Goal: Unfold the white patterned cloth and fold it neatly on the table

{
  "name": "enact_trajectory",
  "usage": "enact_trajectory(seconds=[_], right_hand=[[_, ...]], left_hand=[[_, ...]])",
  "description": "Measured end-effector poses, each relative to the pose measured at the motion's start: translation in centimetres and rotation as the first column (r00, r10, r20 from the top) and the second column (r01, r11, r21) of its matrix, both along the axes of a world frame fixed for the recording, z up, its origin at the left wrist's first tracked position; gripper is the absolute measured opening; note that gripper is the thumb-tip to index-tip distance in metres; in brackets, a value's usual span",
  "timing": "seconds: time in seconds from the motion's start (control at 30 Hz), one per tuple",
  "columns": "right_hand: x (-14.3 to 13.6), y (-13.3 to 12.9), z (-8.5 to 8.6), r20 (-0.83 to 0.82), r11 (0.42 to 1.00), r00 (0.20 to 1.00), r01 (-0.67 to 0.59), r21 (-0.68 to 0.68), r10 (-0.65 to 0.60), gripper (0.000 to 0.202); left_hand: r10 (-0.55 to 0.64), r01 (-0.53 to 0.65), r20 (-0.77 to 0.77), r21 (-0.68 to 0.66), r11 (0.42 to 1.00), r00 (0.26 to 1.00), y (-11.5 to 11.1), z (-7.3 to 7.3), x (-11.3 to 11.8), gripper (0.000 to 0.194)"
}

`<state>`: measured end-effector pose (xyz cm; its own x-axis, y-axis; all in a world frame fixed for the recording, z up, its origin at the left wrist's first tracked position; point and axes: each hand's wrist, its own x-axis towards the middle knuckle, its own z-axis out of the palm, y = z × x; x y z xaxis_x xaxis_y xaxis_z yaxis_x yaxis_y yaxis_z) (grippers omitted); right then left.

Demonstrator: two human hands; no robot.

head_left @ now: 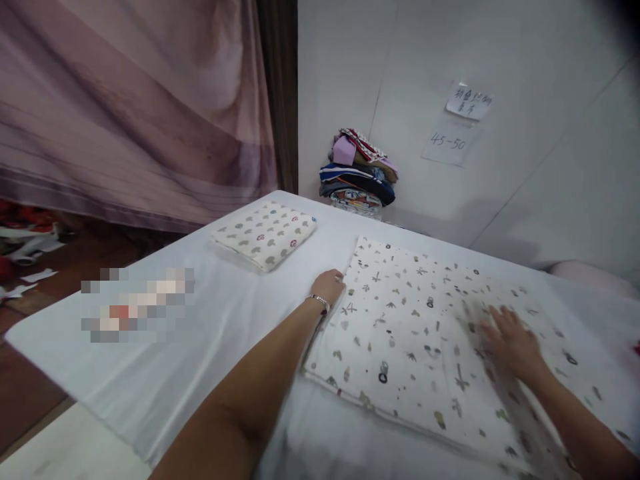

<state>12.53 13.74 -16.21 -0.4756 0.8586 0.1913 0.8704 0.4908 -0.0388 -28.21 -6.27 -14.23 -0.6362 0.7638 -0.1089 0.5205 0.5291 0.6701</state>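
Observation:
A white cloth (400, 333) with a small scattered print of plants and figures lies folded in layers across the table. At its left edge is my left hand (329, 287), a bracelet at the wrist, its fingers drawn together on the fold; the fingertips are partly hidden. My right hand (513, 340) rests over the right part of the same cloth, fingers spread and slightly blurred. A crease runs through the fabric beneath it. Farther back on the left sits a smaller folded cloth (265, 235) with grey and red mushroom-like prints, apart from both hands.
The table (200, 373) has a white cover. A pixelated patch hides something at its left. Beyond the far edge rises a stack of folded fabrics (357, 173) against the wall. A pinkish curtain (135, 100) hangs at left, and paper notes (450, 140) are stuck to the wall.

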Motion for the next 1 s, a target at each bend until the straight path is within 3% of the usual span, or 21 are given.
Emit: enact_trajectory(seconds=[0.1,0.2,0.3,0.4,0.5,0.63,0.8,1.0], right_hand=[[-3.0,-4.5,-0.6,0.033,0.975,0.982,-0.178,-0.136,0.184,0.066],[-3.2,-6.7,-1.0,0.107,0.973,0.985,-0.108,-0.205,0.132,0.066],[-4.6,-8.5,0.3,0.132,0.981,0.985,-0.090,-0.170,0.113,0.070],[-9.5,-12.0,2.8,0.063,0.943,0.953,-0.281,-0.180,0.296,0.069],[-15.9,-16.3,4.5,-0.035,0.855,0.887,-0.453,-0.254,0.460,0.069],[-21.1,-19.4,3.7,-0.046,0.752,0.809,-0.565,-0.339,0.587,0.072],[-20.6,-19.6,1.7,-0.021,0.735,0.800,-0.560,-0.382,0.599,0.073],[-18.5,-19.9,1.9,-0.026,0.727,0.792,-0.573,-0.377,0.610,0.069]], left_hand=[[-0.003,0.003,0.008,0.001,1.000,1.000,-0.1,0.0,0.0,0.030],[-0.014,0.014,0.021,0.003,1.000,1.000,0.0,-0.2,-0.1,0.032],[-0.026,0.026,0.024,0.008,1.000,0.999,0.2,-0.4,-0.2,0.032],[-0.033,0.033,0.024,0.012,0.999,0.999,0.3,-0.5,-0.3,0.032],[-0.036,0.036,0.020,0.017,0.999,0.999,0.2,-0.5,-0.3,0.032],[-0.031,0.031,0.012,0.029,0.999,0.999,0.0,-0.4,-0.3,0.033],[-0.021,0.021,0.007,0.042,0.999,1.000,0.0,-0.5,-0.3,0.033],[-0.023,0.023,0.022,0.035,0.999,0.999,0.1,-0.5,-0.3,0.032]])
